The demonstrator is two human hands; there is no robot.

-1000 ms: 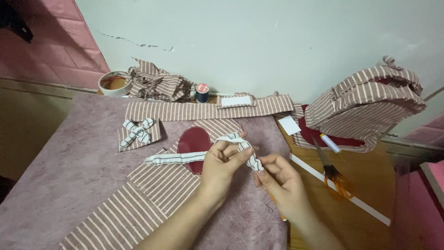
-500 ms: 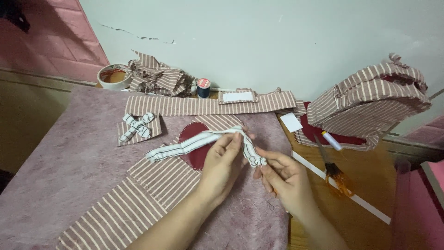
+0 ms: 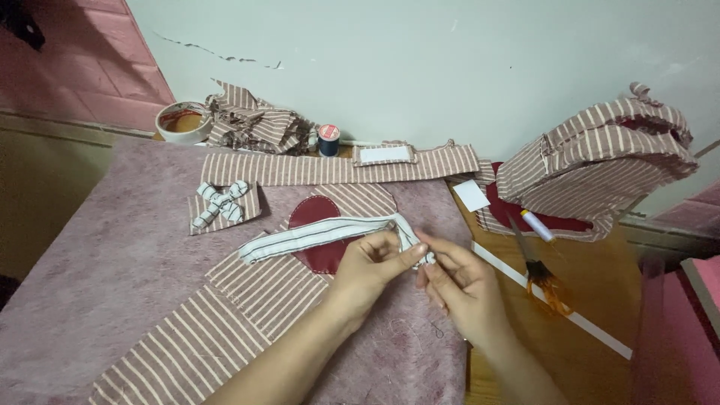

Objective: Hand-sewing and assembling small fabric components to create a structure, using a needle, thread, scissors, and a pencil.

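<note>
— What are the hands doing from where you sit?

— I see the left hand (image 3: 373,264) with its fingers curled shut, thumb and forefinger pinching the folded end of a striped fabric strip (image 3: 319,233). The right hand (image 3: 457,279) meets it at the same spot, fingertips closed on that folded end from the other side.

— And the strip itself?

— It runs from the pinch out to the left, lifted slightly above the dark red heart-shaped patch (image 3: 316,225), its free end hanging over the striped panel (image 3: 225,315) on the pink felt mat (image 3: 90,285).

— Anything crowding the hands?

— Just right of them I see a white ruler (image 3: 551,307) lying on the wooden table (image 3: 600,285), with scissors (image 3: 534,259) and a marker (image 3: 537,225) beyond it. Further back on the mat lies a small striped bow (image 3: 220,202), then a long striped band (image 3: 337,166). By the wall sit a thread spool (image 3: 328,139), a roll of tape (image 3: 183,122), crumpled scraps (image 3: 255,120) and a folded stack of striped cloth (image 3: 600,157).
</note>
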